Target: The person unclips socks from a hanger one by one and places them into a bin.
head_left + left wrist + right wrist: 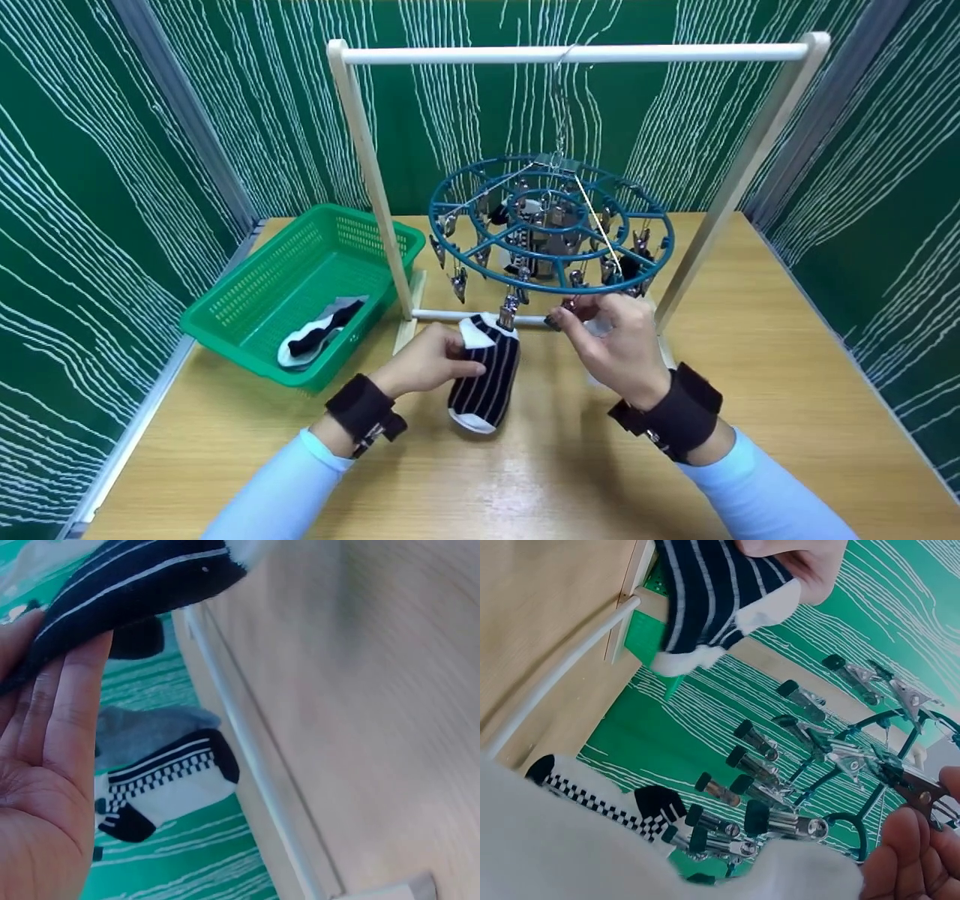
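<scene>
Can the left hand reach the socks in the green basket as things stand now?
Probably yes, but not freely: the left hand holds the striped sock hanging from a clip. The socks lie uncovered in the green basket just beside it, nothing between.

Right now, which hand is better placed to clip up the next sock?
Probably the right hand: its fingers already pinch a free clip on the round hanger. The left hand holds the striped sock, which hangs from another clip.
</scene>
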Tool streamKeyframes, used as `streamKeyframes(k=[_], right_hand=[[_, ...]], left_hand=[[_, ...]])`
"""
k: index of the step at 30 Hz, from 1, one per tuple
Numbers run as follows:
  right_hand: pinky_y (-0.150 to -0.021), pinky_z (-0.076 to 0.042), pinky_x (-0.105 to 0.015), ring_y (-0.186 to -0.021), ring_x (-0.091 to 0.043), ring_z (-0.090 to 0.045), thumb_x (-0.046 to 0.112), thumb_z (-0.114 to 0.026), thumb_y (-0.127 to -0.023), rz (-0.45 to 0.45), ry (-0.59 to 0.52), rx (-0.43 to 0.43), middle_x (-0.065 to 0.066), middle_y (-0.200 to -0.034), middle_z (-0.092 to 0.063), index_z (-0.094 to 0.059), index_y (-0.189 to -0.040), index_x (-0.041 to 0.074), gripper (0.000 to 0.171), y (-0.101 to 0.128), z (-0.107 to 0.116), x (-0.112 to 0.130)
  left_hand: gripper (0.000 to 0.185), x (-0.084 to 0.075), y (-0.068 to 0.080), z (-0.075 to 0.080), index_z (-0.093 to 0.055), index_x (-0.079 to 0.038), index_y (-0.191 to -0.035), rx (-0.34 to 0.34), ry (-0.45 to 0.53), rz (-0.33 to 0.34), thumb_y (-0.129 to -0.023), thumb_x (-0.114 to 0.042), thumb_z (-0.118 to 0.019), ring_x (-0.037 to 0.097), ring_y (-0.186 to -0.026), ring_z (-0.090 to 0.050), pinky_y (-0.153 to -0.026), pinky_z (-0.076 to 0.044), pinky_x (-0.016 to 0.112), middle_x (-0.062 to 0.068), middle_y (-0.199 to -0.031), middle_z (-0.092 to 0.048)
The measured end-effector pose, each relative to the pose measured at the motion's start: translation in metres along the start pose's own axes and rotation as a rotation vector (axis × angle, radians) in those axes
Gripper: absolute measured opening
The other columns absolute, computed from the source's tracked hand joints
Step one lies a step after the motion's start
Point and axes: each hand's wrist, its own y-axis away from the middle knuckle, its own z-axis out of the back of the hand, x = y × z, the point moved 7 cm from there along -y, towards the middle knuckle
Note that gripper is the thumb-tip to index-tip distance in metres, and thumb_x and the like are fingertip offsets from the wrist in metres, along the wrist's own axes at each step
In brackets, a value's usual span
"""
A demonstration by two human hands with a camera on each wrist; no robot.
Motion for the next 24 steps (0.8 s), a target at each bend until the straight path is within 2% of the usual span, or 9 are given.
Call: streamKeyframes(k=[7,10,13,15,17,21,24], right_hand=[[-0.069,-0.052,-0.014,-0.064,-0.02,-0.072,-0.002,-0.089,-0.083,-0.006,0.018,-0.007,-0.01,-0.076,-0.079,-0.076,-0.085,-0.002,0.013,0.0,0.001,-0.001],[-0.067,-0.052,-0.02,-0.064,-0.02,-0.071,0.0,-0.09,-0.083,-0.02,0.027,-0.008,-0.01,-0.075,-0.078,-0.076,-0.084,-0.001,0.014,0.0,0.002,-0.002],[-0.066,-0.053,-0.024,-0.065,-0.02,-0.071,0.001,-0.09,-0.083,-0.032,0.028,-0.009,-0.01,-0.076,-0.078,-0.076,-0.085,-0.001,0.014,0.0,0.003,-0.002],[-0.066,-0.054,-0.024,-0.066,-0.02,-0.072,0.0,-0.09,-0.083,-0.031,0.023,-0.01,-0.009,-0.076,-0.078,-0.076,-0.085,-0.001,0.014,0.0,0.003,-0.002],[-0.067,-0.054,-0.021,-0.066,-0.018,-0.072,-0.001,-0.09,-0.083,-0.029,0.01,-0.011,-0.009,-0.077,-0.079,-0.076,-0.085,0.0,0.014,0.0,0.003,-0.001],[-0.071,-0.054,-0.013,-0.068,-0.011,-0.073,-0.004,-0.089,-0.082,-0.025,-0.022,-0.027,-0.008,-0.078,-0.079,-0.077,-0.084,0.001,0.013,0.0,0.003,0.0],[-0.072,-0.054,-0.013,-0.069,-0.01,-0.073,-0.005,-0.09,-0.081,-0.02,-0.027,-0.034,-0.007,-0.078,-0.08,-0.077,-0.083,0.001,0.014,0.0,0.003,0.0]], left_hand=[[0.014,-0.001,0.02,0.031,-0.081,0.002,-0.103,-0.095,0.001,-0.023,-0.097,-0.011,-0.08,0.008,-0.078,-0.069,-0.072,-0.058,0.021,0.015,-0.097,-0.082],[0.014,-0.001,0.029,0.048,-0.083,0.0,-0.103,-0.142,0.0,0.006,-0.097,-0.012,-0.08,0.01,-0.077,-0.07,-0.07,-0.059,0.023,0.015,-0.096,-0.082],[0.016,0.0,0.037,0.064,-0.083,0.0,-0.109,-0.176,0.019,0.031,-0.099,-0.011,-0.079,0.015,-0.085,-0.075,-0.077,-0.064,0.028,0.017,-0.103,-0.083],[0.017,0.001,0.044,0.074,-0.082,0.0,-0.112,-0.199,0.039,0.053,-0.099,-0.01,-0.078,0.018,-0.094,-0.078,-0.084,-0.065,0.03,0.017,-0.108,-0.083],[0.017,0.002,0.05,0.085,-0.082,0.0,-0.112,-0.224,0.027,0.062,-0.099,-0.009,-0.078,0.019,-0.096,-0.078,-0.086,-0.065,0.03,0.017,-0.109,-0.083],[0.016,0.001,0.062,0.11,-0.082,0.003,-0.108,-0.275,-0.011,0.058,-0.098,-0.009,-0.078,0.016,-0.09,-0.078,-0.08,-0.063,0.023,0.019,-0.105,-0.083],[0.018,0.0,0.069,0.13,-0.081,0.006,-0.105,-0.313,-0.038,0.065,-0.098,-0.01,-0.079,0.014,-0.088,-0.077,-0.076,-0.062,0.019,0.022,-0.104,-0.082]])
